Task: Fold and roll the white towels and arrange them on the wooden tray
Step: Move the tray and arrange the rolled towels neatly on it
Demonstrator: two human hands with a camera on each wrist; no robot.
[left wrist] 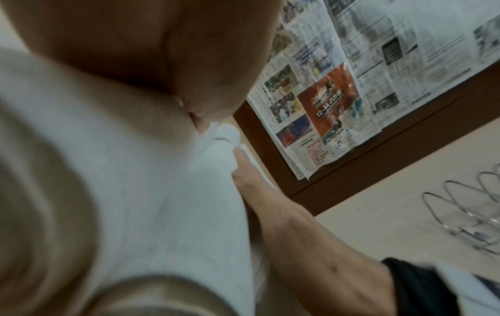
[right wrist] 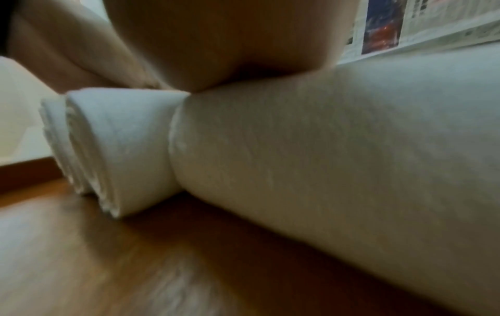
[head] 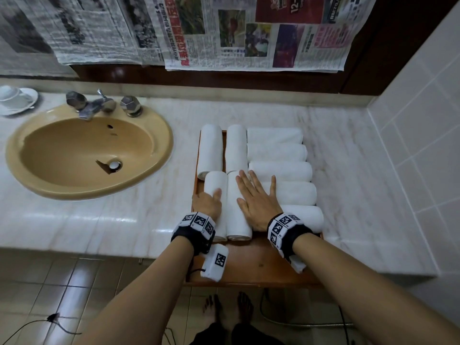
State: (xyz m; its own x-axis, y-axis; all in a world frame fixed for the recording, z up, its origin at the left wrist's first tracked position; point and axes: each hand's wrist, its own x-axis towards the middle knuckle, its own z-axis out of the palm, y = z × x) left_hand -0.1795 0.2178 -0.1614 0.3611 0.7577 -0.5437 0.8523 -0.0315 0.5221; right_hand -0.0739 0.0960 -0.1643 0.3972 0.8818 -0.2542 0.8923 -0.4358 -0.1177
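A wooden tray [head: 258,260] sits on the pale surface [head: 99,215], at 3 o'clock from the tan sink [head: 89,150]. On the tray lie 9 rolled white towels [head: 280,153]: 5 lie sideways in a row on the right side, and 4 point away from the person on the left side. The left hand [head: 207,204] is the left grip, and it curls over the near left roll [head: 215,185]. The right hand [head: 256,204] is the right grip. It lies flat with fingers spread apart, pressing on the next roll [head: 236,220] and the sideways rolls beside it. Newspaper [head: 249,33] hangs at 12 o'clock.
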